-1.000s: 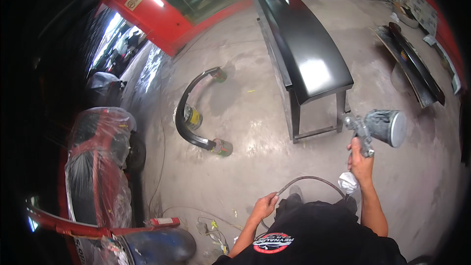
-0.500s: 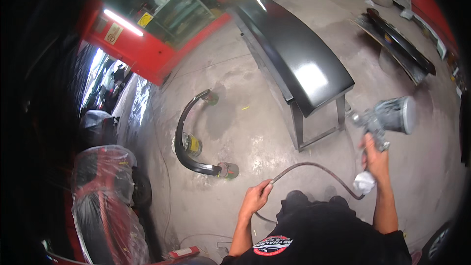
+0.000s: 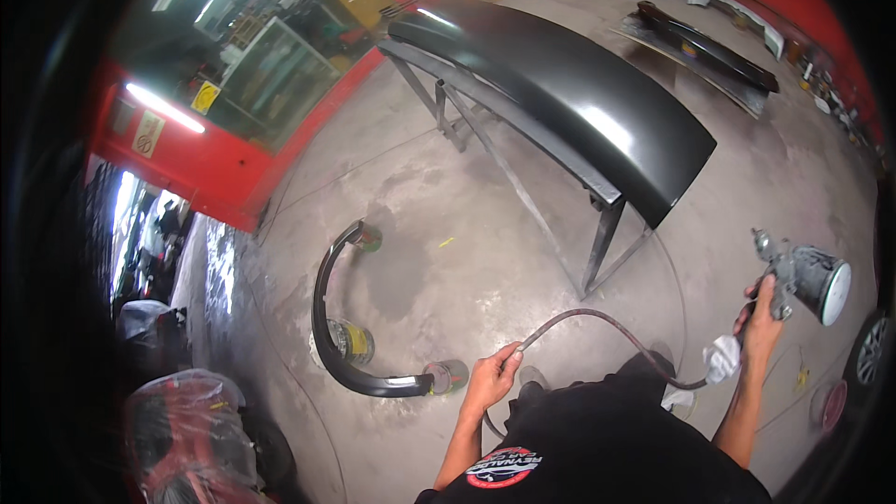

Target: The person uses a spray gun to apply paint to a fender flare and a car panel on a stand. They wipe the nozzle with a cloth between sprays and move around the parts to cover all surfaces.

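My right hand [image 3: 763, 325] is closed round the handle of a spray gun [image 3: 787, 271], whose grey cup tilts to the right. White wadding [image 3: 721, 358] is wrapped where the hose joins the gun. My left hand [image 3: 493, 381] pinches the dark air hose [image 3: 597, 314], which arcs across in front of my body to the gun. Ahead, a glossy black curved car panel [image 3: 551, 84] lies on a metal stand [image 3: 605, 241]. The gun is apart from it, to the right of its near end.
A black arch-shaped trim piece [image 3: 322, 322] rests on several cans, one a can [image 3: 449, 376] near my left hand. Plastic-covered red bodywork [image 3: 191, 439] stands at lower left. Another dark part [image 3: 709, 47] lies on a board at far right. A wheel [image 3: 873, 350] shows at the right edge.
My view has shifted, and the panel now lies more crosswise. The spray gun has moved right and lower, farther from the panel's near end. My left hand keeps its hold on the hose.
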### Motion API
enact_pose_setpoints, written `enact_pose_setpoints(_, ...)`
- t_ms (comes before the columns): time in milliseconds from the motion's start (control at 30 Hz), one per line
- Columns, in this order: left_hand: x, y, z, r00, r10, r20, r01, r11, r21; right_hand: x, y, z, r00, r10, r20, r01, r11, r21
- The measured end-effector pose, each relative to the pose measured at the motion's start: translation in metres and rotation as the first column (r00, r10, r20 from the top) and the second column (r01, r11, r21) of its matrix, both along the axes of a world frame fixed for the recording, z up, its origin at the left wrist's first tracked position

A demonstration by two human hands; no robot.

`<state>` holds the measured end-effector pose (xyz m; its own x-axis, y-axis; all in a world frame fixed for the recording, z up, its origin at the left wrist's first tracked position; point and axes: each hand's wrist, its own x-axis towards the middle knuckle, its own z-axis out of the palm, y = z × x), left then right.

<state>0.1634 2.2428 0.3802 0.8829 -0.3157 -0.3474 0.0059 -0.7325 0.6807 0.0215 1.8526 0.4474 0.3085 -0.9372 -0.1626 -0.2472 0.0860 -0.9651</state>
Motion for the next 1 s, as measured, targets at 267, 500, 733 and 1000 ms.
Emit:
enact_pose_setpoints(267,0.111,0.085,-0.008,0.983,-0.176,0.045,0.181,0.974,-0.138,0.027,0.159,0.052,0.975,0.015,0.22,-0.031,0.997,0.07)
enact_pose_setpoints(500,0.201,0.05,-0.003,0.928,-0.372,-0.007,0.368,0.921,-0.132,0.048,0.171,0.048,0.877,-0.419,0.235,0.408,0.908,0.097)
enact_pose_setpoints(733,0.315,0.02,0.023,0.838,-0.517,0.177,0.544,0.819,-0.184,0.112,0.196,0.077,0.768,-0.572,0.289,0.557,0.818,0.141)
enact_pose_setpoints(1000,0.422,-0.085,0.021,0.509,-0.857,0.082,0.86,0.504,-0.075,0.154,0.211,0.086,0.545,-0.785,0.296,0.772,0.607,0.187)
